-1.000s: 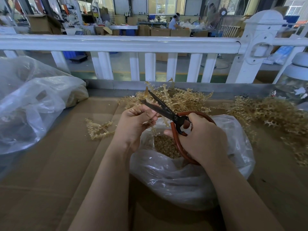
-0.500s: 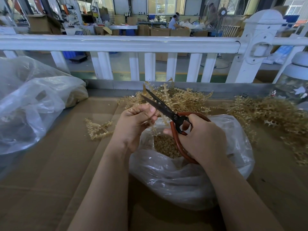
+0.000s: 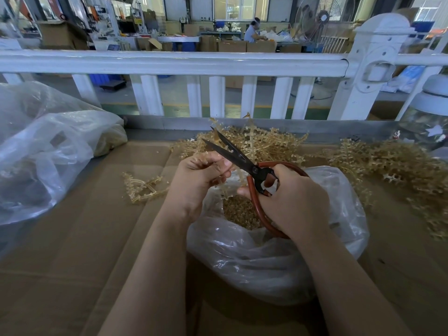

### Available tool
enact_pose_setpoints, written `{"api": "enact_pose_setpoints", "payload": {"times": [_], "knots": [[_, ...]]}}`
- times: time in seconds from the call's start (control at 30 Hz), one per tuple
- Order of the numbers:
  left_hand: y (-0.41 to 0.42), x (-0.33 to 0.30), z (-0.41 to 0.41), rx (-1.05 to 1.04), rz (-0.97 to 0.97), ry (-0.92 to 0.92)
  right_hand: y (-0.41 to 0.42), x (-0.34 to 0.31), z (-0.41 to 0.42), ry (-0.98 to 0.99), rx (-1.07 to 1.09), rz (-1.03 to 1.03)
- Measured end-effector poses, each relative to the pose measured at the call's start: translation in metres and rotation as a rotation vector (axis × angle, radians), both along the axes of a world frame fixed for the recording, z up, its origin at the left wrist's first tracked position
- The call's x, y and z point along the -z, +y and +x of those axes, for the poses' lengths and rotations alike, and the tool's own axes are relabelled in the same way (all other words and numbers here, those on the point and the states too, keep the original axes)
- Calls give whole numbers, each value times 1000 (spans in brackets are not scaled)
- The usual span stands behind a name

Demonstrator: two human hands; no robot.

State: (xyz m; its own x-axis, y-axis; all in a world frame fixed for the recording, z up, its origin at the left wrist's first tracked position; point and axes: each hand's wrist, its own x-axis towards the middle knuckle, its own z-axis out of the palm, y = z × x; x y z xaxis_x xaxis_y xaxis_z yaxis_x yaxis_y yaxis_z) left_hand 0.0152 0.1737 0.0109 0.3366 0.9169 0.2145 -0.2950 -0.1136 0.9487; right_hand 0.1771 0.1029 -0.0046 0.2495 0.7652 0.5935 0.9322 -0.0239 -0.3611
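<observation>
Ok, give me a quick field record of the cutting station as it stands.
left hand: pinches a tan plastic sprue over the bag
right hand: grips the red-handled scissors, blades open
clear bag: open beneath both hands, cut pieces inside
uncut sprues: piled behind the bag, toward the railing
surface: cardboard
</observation>
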Motion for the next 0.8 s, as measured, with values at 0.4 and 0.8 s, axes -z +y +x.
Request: {"api": "enact_pose_setpoints", "payload": {"times": [0.4, 0.8], "knots": [[1, -1, 2, -16, 6, -63, -1, -1, 0, 35, -41, 27], [2, 2, 2, -23, 173, -3, -1, -1, 0, 10, -25, 12]]}}
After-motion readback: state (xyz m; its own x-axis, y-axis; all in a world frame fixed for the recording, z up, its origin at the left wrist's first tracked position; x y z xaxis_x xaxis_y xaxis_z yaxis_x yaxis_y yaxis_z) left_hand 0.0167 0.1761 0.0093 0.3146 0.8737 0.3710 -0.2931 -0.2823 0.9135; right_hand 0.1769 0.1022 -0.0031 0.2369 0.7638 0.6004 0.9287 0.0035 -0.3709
